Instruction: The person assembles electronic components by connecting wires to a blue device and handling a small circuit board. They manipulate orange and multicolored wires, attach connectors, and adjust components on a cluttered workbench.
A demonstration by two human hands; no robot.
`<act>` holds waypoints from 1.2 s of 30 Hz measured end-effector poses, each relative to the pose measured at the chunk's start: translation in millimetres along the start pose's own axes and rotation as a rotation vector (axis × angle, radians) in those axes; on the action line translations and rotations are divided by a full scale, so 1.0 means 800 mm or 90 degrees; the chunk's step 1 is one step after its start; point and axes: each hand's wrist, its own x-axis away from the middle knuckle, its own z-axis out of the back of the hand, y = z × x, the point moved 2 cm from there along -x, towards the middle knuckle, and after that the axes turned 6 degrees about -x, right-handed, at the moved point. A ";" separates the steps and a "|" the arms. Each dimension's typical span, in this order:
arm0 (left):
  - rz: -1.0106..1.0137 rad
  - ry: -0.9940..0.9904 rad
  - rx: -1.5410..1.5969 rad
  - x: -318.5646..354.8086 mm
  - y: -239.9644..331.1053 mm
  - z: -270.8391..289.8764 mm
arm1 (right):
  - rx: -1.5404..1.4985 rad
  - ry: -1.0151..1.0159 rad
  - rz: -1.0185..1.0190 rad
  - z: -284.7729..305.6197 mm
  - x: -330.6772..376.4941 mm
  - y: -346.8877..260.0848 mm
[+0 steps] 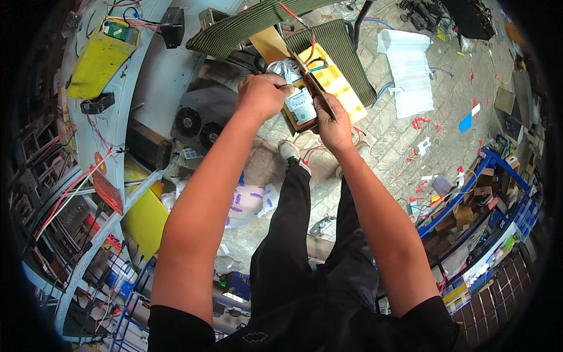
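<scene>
A small open cardboard box point(271, 44) is tilted in front of me, its brown flap raised. Inside it lies a silver-white rectangular device point(301, 107) with a printed label, beside a coiled white cable point(286, 70). My right hand point(335, 124) grips the box's right wall, thumb inside and fingers behind. My left hand point(261, 97) is closed at the box's left side, fingertips by the device's upper corner; what they pinch is hidden. Just beyond the box, a yellow-and-white taped pack point(335, 82) with red and black leads rests on a green striped chair seat point(355, 58).
A bench point(132, 76) runs along the left, bearing a yellow wired pack point(104, 61). White foam sheet point(409, 73) and red scraps lie on the tiled floor. At the lower right stands a blue-framed rack point(451, 205) of boxes and parts. A dark unit with fans point(196, 120) sits left of the chair.
</scene>
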 end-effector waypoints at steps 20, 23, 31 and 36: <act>0.048 -0.254 0.107 -0.030 0.023 0.016 | 0.014 0.004 -0.022 0.001 -0.004 0.006; 0.009 -0.278 0.047 -0.036 0.022 0.016 | 0.005 0.005 -0.020 -0.002 -0.004 0.004; -0.129 -0.243 -0.075 -0.041 0.023 0.016 | 0.015 0.015 -0.002 -0.001 -0.002 0.005; -0.174 -0.211 -0.029 -0.043 0.007 0.004 | 0.032 0.022 -0.020 -0.005 0.001 0.003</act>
